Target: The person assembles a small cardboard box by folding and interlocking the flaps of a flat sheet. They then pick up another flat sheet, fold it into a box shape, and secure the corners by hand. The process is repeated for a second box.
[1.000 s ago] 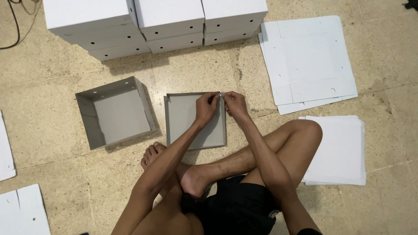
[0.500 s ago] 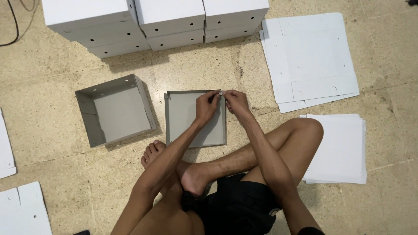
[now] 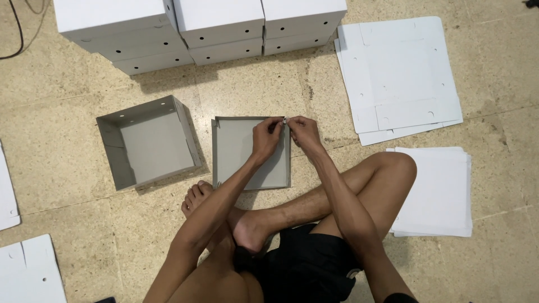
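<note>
Left hand (image 3: 265,137) and right hand (image 3: 303,131) fingers pinching shallow grey box (image 3: 244,154) far right corner, apparently closed tight, on floor.

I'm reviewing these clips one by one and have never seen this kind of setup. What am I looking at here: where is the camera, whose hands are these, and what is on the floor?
There is no machine here. The camera sits on a person's head and looks straight down, so you see their own arms, crossed legs and bare feet on a stone floor.

Both hands work at the far right corner of a shallow grey tray-like box. The left hand and the right hand meet there, and the fingers pinch something small and pale at that corner; it is too small to identify.

To the left lies a deeper grey open box. Along the top stand stacks of closed white boxes. To the right are flat white cardboard sheets and a neat pile of white sheets. More white sheets show at the left edge.
</note>
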